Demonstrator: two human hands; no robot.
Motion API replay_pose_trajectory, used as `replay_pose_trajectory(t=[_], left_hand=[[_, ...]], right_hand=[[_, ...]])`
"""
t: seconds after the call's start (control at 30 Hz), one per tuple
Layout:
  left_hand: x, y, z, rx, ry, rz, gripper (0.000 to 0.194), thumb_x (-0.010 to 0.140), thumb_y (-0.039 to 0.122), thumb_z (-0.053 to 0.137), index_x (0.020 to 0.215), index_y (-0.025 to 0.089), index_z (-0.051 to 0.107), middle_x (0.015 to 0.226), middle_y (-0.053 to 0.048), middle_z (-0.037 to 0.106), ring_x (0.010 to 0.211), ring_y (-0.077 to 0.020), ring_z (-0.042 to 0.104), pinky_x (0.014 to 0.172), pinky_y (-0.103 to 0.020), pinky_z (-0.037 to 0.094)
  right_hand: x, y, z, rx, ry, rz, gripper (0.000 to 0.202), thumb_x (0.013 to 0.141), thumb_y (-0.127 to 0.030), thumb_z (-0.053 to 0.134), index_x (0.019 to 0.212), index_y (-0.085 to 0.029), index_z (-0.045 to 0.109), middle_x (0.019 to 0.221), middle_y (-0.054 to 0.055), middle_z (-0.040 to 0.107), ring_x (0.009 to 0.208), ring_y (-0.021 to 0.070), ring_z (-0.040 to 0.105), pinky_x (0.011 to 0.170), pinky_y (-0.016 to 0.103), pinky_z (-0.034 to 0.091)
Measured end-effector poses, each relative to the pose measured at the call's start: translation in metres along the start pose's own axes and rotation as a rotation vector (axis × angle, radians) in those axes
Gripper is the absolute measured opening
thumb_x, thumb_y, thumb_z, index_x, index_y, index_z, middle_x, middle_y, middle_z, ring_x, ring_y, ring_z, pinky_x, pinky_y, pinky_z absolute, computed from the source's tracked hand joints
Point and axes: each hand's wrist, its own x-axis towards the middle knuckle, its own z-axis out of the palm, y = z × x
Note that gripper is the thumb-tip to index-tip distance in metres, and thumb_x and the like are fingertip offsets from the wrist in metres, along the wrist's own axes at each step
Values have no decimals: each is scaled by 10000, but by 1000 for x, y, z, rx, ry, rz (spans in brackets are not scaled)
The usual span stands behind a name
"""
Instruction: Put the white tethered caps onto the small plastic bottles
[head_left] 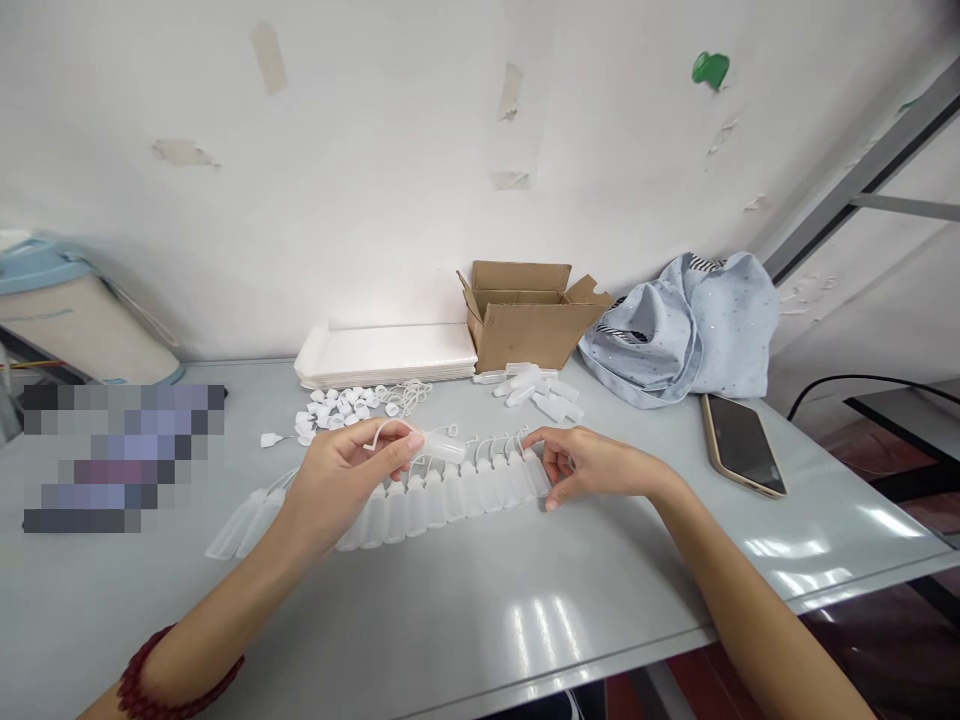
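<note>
My left hand (360, 460) is closed on a small translucent plastic bottle (444, 446), raised above the table and lying nearly sideways; a thin white strap curls beside the fingers. Below it runs a row of similar flat bottles (435, 502), side by side with white caps and looped straps at their far ends. My right hand (589, 465) is at the row's right end, index finger by the cap and thumb by the base of the last bottle (538, 476). My left forearm hides part of the row; more bottles (244, 522) show left of it.
Behind the row lie a pile of white caps (345, 403), white straps (409, 397) and loose bottles (534, 385). Along the wall stand stacked white trays (390, 350), an open cardboard box (536, 330) and a light-blue cloth bag (705, 330). A phone (744, 445) lies right.
</note>
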Motion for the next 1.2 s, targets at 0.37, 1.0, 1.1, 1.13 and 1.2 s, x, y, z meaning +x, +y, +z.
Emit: replay_pose_trajectory(t=[0.37, 1.0, 1.1, 1.13, 1.2], left_hand=[[-2, 2, 1, -1, -2, 6, 249, 747, 465, 610, 663, 231, 629, 608, 16, 541, 605, -167, 514, 611, -260, 412], [-4, 3, 2, 20, 32, 52, 252, 755, 439, 600, 662, 209, 641, 580, 33, 527, 555, -113, 506, 563, -206, 445], [-4, 4, 3, -5, 29, 47, 253, 747, 447, 617, 657, 211, 637, 583, 35, 523, 551, -118, 494, 561, -213, 433], [-4, 4, 3, -13, 29, 47, 250, 744, 443, 622, 654, 210, 636, 584, 35, 522, 549, -118, 490, 564, -215, 430], [-4, 4, 3, -21, 31, 46, 242, 744, 433, 628, 651, 209, 637, 586, 35, 522, 548, -118, 486, 573, -216, 427]], right_hand=[[-2, -3, -4, -29, -20, 31, 643, 647, -322, 771, 1221, -190, 514, 712, -34, 613, 660, 156, 554, 576, 260, 400], [-2, -6, -6, 20, -63, 73, 637, 674, -326, 739, 1252, -177, 517, 847, 8, 592, 760, 164, 555, 665, 275, 431], [-1, -5, -6, 4, -52, 76, 646, 655, -329, 757, 1245, -181, 539, 845, 10, 596, 758, 166, 546, 662, 276, 424], [-1, -5, -5, 2, -51, 76, 651, 648, -326, 763, 1244, -184, 544, 844, 10, 598, 751, 164, 543, 659, 275, 422], [0, -5, -4, 1, -48, 76, 652, 636, -310, 772, 1239, -190, 553, 837, 8, 600, 738, 160, 537, 653, 274, 420]])
